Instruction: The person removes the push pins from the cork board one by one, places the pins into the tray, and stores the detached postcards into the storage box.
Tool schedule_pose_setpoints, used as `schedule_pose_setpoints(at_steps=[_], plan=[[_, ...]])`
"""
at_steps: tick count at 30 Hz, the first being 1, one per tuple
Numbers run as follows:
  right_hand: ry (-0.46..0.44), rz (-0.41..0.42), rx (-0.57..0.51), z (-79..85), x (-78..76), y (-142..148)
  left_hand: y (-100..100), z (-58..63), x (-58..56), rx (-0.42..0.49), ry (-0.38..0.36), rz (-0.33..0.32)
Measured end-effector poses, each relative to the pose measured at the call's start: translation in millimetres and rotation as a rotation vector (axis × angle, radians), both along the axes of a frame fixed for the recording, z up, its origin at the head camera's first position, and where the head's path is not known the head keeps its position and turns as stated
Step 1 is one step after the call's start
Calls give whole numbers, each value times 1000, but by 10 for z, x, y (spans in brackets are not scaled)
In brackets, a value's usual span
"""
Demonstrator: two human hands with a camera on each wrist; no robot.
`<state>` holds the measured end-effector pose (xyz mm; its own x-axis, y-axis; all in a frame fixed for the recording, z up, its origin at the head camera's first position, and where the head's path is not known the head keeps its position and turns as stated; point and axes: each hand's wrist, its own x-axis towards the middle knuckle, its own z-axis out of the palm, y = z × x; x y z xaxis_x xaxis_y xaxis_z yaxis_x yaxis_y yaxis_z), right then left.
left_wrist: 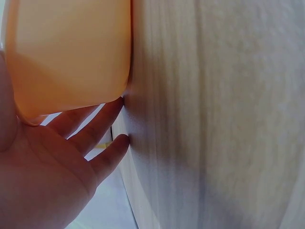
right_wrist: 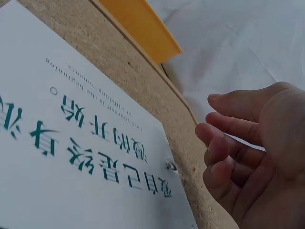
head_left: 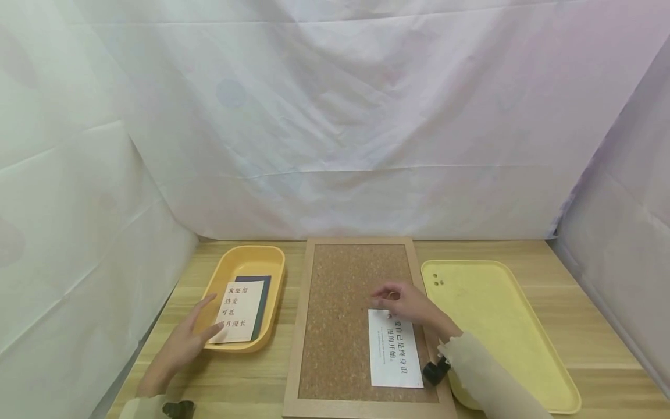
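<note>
My right hand point(head_left: 400, 299) hovers over the cork board point(head_left: 335, 326), fingers loosely bent and nothing visible between them. Just below it, a white card point(head_left: 382, 366) with dark green lettering lies on the cork, turned sideways. A small pushpin point(right_wrist: 171, 164) sits in the card near its top edge. My left hand point(head_left: 183, 343) rests around the near-left corner of a yellow bin point(head_left: 259, 256), with its fingers point(left_wrist: 90, 131) fairly straight against the outside. Inside the bin, a cream card point(head_left: 243, 314) with reddish lettering overlaps a dark blue-green card point(head_left: 265, 297).
To the right, a pale yellow tray point(head_left: 502, 337) lies beside the board, with small pushpins point(head_left: 436, 283) near its far-left corner. The wooden table point(head_left: 235, 384) is bordered by white cloth point(head_left: 335, 145) at the back and sides.
</note>
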<state>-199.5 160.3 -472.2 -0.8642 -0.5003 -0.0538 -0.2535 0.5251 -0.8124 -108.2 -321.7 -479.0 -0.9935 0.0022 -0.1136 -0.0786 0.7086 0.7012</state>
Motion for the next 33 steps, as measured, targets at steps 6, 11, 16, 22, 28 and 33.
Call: schedule_pose_setpoints(at_steps=[6, 11, 16, 22, 28, 33], plan=[[40, -40, 55, -24, 33, 129, 2, 7, -1, 5, 7, -6], [67, -45, 67, -70, 40, 210, 11, 23, 2, 9, 4, -5], [70, -25, 68, -130, 38, 285, 12, 29, 1, 3, 2, 0], [53, -10, 38, -199, 46, 344, 15, 27, 3, -9, 4, -2], [31, -6, -22, -257, 68, 365, 19, 30, 2, -23, -14, 0], [54, 7, -8, -281, 71, 368, 15, 22, 2, -50, -3, -3]])
